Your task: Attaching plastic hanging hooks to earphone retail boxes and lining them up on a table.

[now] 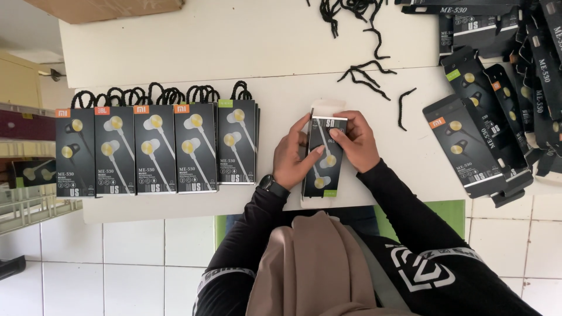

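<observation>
Fingers [304, 153] of both hands flank black earphone box [324, 167], thumbs on top.

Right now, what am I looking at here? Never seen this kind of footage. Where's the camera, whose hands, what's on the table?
The single picture comes from a camera worn on a person's head, looking down at their own two bare hands; there is no robot. Both hands, the left hand and right hand, hold one black earphone box over a white table. A neat row of earphone boxes with black cord loops lies at left, a loose pile of boxes at right, and loose black cords beyond.
</observation>
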